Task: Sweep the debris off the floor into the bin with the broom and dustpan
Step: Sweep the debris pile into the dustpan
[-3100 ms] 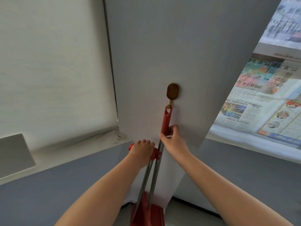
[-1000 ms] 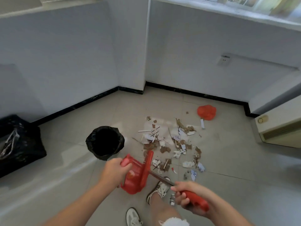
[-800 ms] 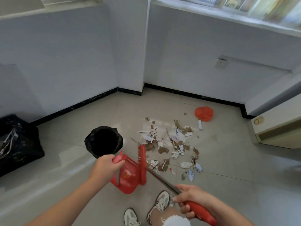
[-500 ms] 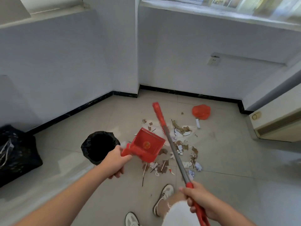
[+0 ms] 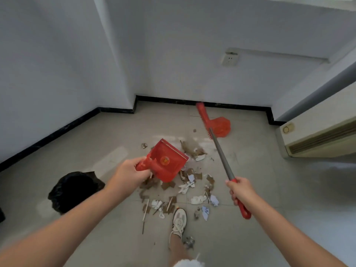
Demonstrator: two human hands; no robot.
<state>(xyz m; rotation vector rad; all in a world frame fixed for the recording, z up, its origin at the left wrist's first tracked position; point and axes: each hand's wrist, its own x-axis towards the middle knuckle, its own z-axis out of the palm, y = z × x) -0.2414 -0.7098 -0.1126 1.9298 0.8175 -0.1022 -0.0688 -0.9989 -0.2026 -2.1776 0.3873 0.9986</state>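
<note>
Debris (image 5: 185, 182): scraps of brown cardboard, white paper bits and thin sticks scattered over the pale floor tiles, in the middle of the view, just ahead of the person's shoe.
Dustpan (image 5: 167, 160): red, held up in the air over the near-left part of the litter, its open mouth facing away from the person and tilted; a round gold-and-red sticker shows on its inside.
Left hand (image 5: 129, 174): fingers clenched around the dustpan's short handle.
Broom (image 5: 219, 149): grey metal shaft with a red grip at the near end and a red head at the far end; the shaft slants from lower right up toward the far wall, and the head lies beyond the litter, close to the black skirting.
Right hand (image 5: 240, 191): closed around the broom's shaft where the red grip begins; the end of the grip sticks out below the hand.
Bin (image 5: 75, 189): lined with a black bag, standing on the floor to the left of the litter, below the left forearm.
Red plastic bag (image 5: 222, 127): on the floor just behind the broom head.
Shoe (image 5: 179, 221): white trainer at the near edge of the litter.
Wall socket (image 5: 229, 58): on the far white wall.
Cream unit (image 5: 319, 137): low, with a slatted grille, against the right wall.
</note>
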